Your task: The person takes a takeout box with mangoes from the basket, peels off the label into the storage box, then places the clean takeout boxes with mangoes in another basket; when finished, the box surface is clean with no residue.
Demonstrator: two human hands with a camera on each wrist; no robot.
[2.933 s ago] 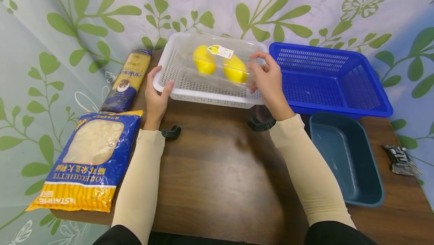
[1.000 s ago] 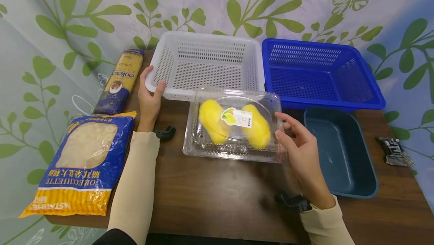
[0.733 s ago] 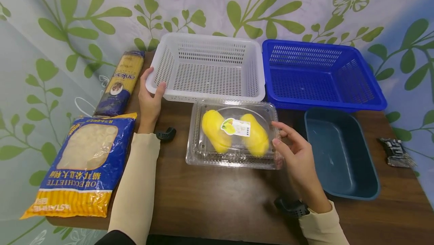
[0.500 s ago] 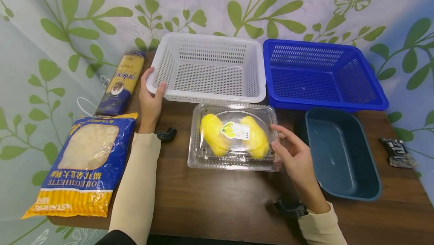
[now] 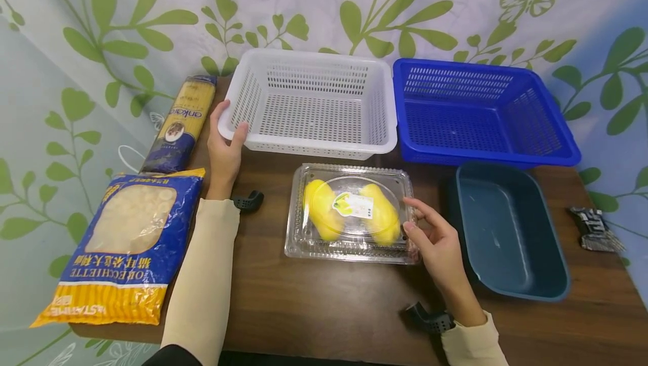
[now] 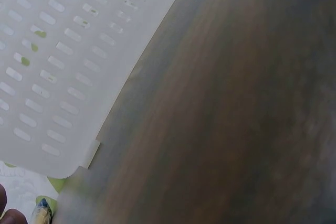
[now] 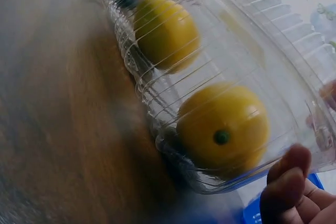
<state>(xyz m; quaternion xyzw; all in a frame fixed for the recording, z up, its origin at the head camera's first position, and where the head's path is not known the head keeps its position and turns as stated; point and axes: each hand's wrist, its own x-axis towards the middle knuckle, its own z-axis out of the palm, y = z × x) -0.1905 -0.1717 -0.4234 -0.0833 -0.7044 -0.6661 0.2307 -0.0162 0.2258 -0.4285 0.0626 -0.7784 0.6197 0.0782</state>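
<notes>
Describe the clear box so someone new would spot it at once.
On the brown table, find the white basket. Just below it in the head view, the right hand holds a clear box. Unlike the basket or teal tub nearby, it is see-through, with two yellow fruits inside.

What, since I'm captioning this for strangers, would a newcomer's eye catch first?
Probably the two yellow fruits in the clear box, just below the head view's centre, with the right hand holding its right edge. Next, the vivid blue basket behind it to the right, beside the white basket.
</notes>
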